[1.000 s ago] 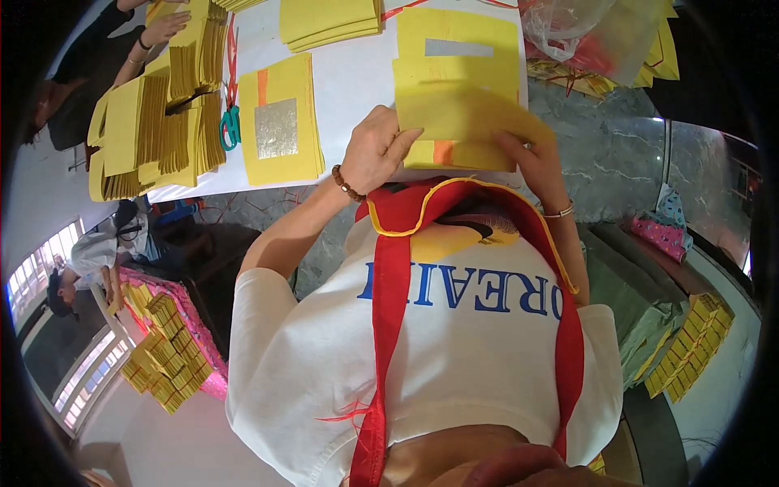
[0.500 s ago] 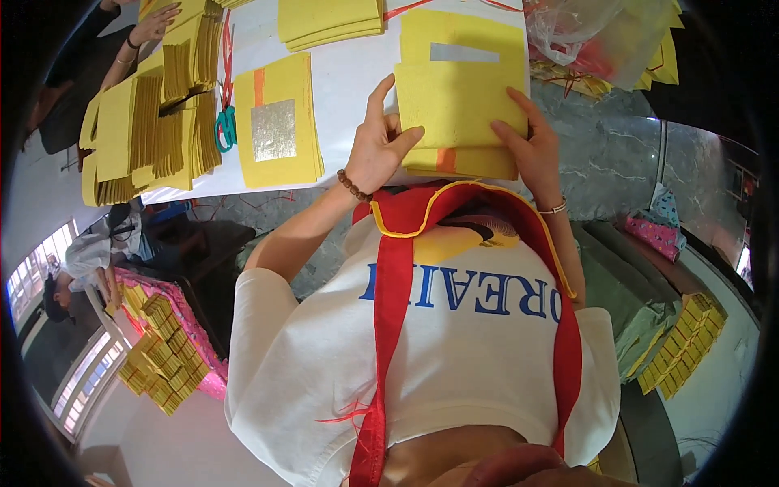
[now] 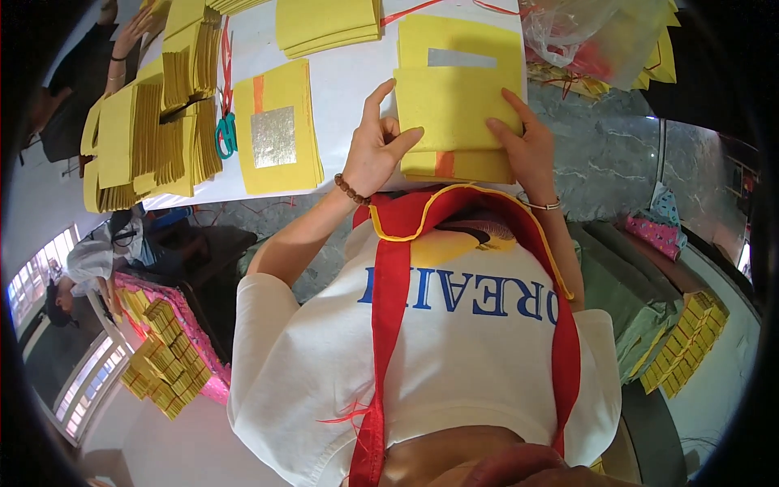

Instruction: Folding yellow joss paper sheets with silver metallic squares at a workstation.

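Your left hand [image 3: 376, 146] and right hand [image 3: 529, 150] hold the side edges of a plain yellow paper sheet [image 3: 454, 109], long axis running left to right.

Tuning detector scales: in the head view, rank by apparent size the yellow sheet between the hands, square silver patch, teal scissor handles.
1. Yellow sheet
2. Square silver patch
3. Teal scissor handles
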Demonstrator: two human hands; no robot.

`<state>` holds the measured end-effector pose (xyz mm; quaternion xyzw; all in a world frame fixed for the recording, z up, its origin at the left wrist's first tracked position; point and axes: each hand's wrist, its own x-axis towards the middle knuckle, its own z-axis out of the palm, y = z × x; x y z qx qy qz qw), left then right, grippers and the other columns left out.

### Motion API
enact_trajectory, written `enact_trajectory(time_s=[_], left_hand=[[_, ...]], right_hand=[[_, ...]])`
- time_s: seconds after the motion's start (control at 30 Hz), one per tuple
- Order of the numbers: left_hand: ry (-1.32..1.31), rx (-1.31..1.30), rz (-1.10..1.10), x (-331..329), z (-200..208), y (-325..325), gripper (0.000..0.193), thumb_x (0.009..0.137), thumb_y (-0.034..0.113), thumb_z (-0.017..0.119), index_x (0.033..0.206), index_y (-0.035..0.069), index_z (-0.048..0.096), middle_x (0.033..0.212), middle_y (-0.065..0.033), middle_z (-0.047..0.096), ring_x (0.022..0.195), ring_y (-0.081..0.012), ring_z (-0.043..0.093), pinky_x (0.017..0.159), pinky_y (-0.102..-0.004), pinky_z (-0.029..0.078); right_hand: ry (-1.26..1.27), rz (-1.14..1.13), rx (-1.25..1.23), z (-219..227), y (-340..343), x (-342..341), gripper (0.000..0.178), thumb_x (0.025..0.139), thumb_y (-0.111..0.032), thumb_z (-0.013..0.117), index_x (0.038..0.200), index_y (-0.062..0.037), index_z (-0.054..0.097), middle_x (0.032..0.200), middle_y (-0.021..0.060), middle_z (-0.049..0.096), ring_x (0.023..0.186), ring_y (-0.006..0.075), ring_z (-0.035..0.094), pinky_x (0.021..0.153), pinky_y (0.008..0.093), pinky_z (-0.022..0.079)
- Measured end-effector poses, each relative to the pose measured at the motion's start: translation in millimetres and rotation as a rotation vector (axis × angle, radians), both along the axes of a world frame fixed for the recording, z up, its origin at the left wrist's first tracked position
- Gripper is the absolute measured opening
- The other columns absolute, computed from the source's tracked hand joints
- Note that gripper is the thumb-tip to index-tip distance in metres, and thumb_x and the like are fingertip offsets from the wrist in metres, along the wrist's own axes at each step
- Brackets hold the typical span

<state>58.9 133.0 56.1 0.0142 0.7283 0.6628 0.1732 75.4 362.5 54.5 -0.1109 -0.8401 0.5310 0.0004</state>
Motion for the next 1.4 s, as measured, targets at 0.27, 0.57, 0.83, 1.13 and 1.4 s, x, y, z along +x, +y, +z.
enact_trajectory(time_s=[0.27,0.57,0.83,1.13,1.4], left_hand=[[0.770,-0.650,0.032,-7.8,20.4,5.2,0.056,0.075,0.008,0.066,0.126,0.006,0.044,0.085,-0.0092,0.055,0.080,-0.0208,0.052,0.075,-0.0318,0.040],[1.028,-0.812,-0.414,-26.5,8.7,48.3,0.054,0.079,0.033,0.061,0.126,0.010,0.046,0.128,-0.0157,0.042,0.120,-0.0330,0.037,0.096,-0.0447,0.031],[0.991,-0.900,-0.474,-26.5,-3.2,48.5,0.059,0.079,0.041,0.059,0.130,0.014,0.043,0.134,-0.0155,0.037,0.123,-0.0334,0.033,0.100,-0.0464,0.026],[1.027,-0.805,-0.448,-29.6,-2.0,45.3,0.063,0.074,0.038,0.064,0.129,0.013,0.044,0.133,-0.0149,0.037,0.122,-0.0333,0.033,0.098,-0.0472,0.026],[1.164,-0.940,-0.527,-21.0,13.8,50.9,0.060,0.073,0.035,0.062,0.118,-0.001,0.049,0.116,-0.0199,0.049,0.101,-0.0302,0.047,0.080,-0.0383,0.040]], right_hand=[[0.025,-0.017,0.037,-3.1,1.8,-2.3,0.047,0.074,-0.021,0.068,0.118,-0.0075,0.056,0.095,0.0184,0.065,0.084,0.0235,0.065,0.074,0.0310,0.049],[0.065,-0.007,0.057,-1.8,-1.3,-0.6,0.046,0.075,-0.022,0.067,0.118,-0.0085,0.057,0.096,0.0182,0.065,0.084,0.0283,0.064,0.073,0.0327,0.049],[0.164,0.001,0.691,10.5,-8.7,19.4,0.055,0.076,-0.036,0.064,0.125,-0.0150,0.051,0.131,0.0102,0.047,0.118,0.0246,0.047,0.096,0.0477,0.033],[0.248,0.380,0.797,-10.9,-8.2,35.7,0.068,0.083,-0.053,0.048,0.133,-0.0079,0.039,0.143,0.0090,0.031,0.134,0.0275,0.024,0.105,0.0552,0.014],[0.078,0.280,-0.048,6.4,14.5,26.0,0.050,0.093,-0.036,0.039,0.131,-0.0029,0.041,0.137,0.0127,0.040,0.129,0.0261,0.033,0.105,0.0403,0.024]])
